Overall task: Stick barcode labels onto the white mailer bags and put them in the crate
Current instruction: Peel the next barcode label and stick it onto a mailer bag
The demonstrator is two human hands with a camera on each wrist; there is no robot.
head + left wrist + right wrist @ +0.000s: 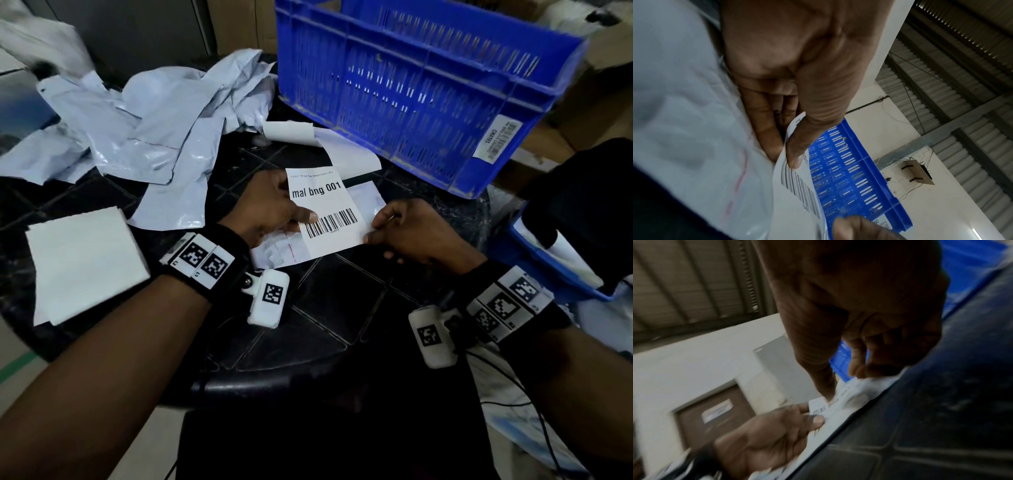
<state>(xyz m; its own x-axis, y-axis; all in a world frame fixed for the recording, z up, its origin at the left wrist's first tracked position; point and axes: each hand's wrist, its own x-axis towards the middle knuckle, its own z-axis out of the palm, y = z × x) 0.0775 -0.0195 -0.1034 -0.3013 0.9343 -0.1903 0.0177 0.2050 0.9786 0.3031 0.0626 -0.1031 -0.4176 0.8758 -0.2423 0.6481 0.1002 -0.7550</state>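
Head view: left hand (270, 205) pinches the barcode label (325, 212) by its left edge, right hand (407, 229) pinches its right corner, holding it just over a white mailer bag (274, 255). It could land crooked or wrinkled if one side drops first. Beyond the fingers sits the blue crate (411, 89); loose mailers (164, 113) are heaped left of them.

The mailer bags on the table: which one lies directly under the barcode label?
The flat mailer bag between the left hand and right hand, beneath the barcode label. The other bags lie crumpled behind.
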